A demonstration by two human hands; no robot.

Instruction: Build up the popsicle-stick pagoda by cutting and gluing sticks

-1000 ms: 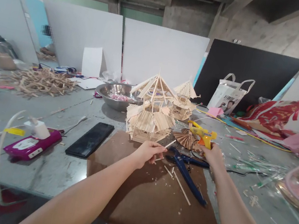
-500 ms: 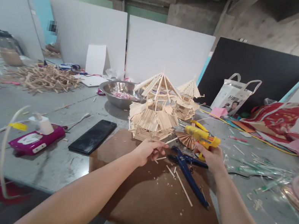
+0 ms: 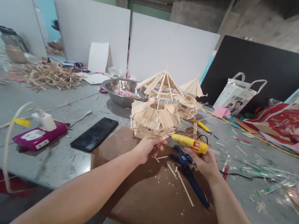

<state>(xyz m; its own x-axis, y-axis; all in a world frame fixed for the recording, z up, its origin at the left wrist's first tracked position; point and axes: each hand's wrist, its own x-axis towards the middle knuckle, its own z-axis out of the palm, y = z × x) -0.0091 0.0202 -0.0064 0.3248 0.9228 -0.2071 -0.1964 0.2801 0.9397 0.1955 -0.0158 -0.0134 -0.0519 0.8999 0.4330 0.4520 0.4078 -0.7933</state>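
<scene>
My left hand [image 3: 147, 148] pinches a thin wooden stick, barely showing at its fingertips, just in front of the base of a stick-built pavilion model [image 3: 156, 107]. My right hand [image 3: 204, 162] grips a yellow glue gun [image 3: 188, 143], held level with its nozzle pointing left toward the stick and the model. Both hands hover over a brown board [image 3: 152, 193]. Blue-handled cutters [image 3: 189, 171] lie on the board under my right hand. A smaller pavilion model [image 3: 189, 100] stands behind the big one.
A black phone [image 3: 94, 133] and a magenta wipes pack [image 3: 35, 136] lie to the left. Behind the models stands a steel bowl [image 3: 122, 91]; a pile of sticks [image 3: 47, 75] lies far left. Bags and plastic scraps crowd the right side. Loose sticks litter the board.
My right hand has lifted the glue gun and swung it leftward, level, toward the model. My left hand has edged up to the model's base. The view has shifted slightly.
</scene>
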